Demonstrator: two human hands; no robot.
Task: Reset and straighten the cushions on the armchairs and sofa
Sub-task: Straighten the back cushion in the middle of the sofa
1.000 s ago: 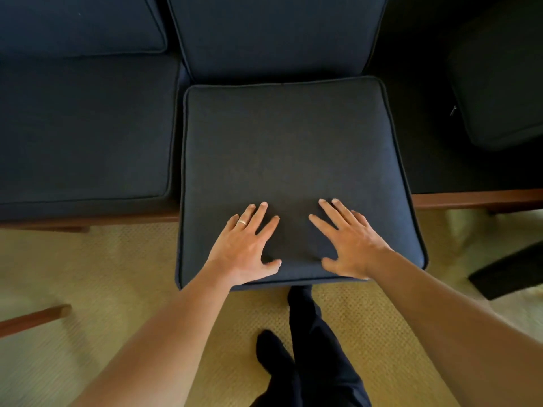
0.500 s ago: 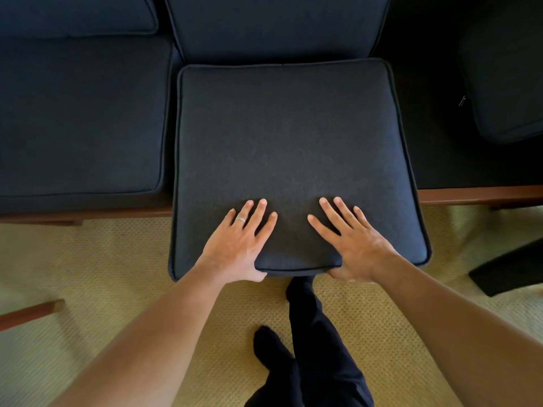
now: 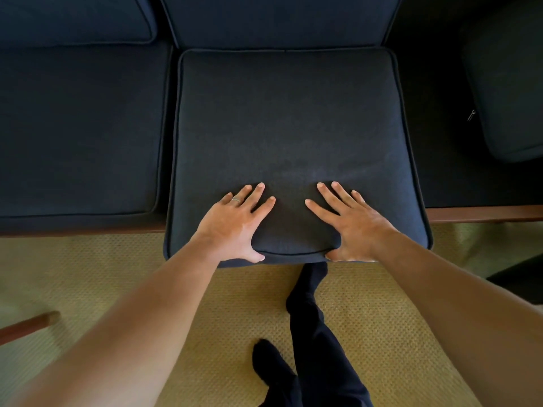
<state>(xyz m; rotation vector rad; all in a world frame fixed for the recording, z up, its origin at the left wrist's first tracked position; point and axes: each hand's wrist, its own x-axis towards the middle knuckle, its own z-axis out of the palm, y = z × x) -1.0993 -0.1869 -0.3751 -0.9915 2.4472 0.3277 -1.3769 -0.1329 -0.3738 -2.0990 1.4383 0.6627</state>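
Note:
A dark navy seat cushion lies in the sofa's middle seat, its back edge against the middle back cushion and its front edge overhanging the wooden frame. My left hand and my right hand press flat on the cushion's front part, fingers spread and straight, thumbs against the front edge, which dents between them. The left seat cushion sits in place under its back cushion. At the right, a loose cushion lies tilted on the bare sofa base.
The sofa's wooden front rail shows at the right. Tan woven carpet covers the floor. My dark-trousered leg stands below the cushion. A wooden furniture end pokes in at lower left, and a dark object lies on the floor at right.
The middle seat cushion has slid back under both hands until it meets the back cushion. My thumbs have moved from the top face onto its front edge.

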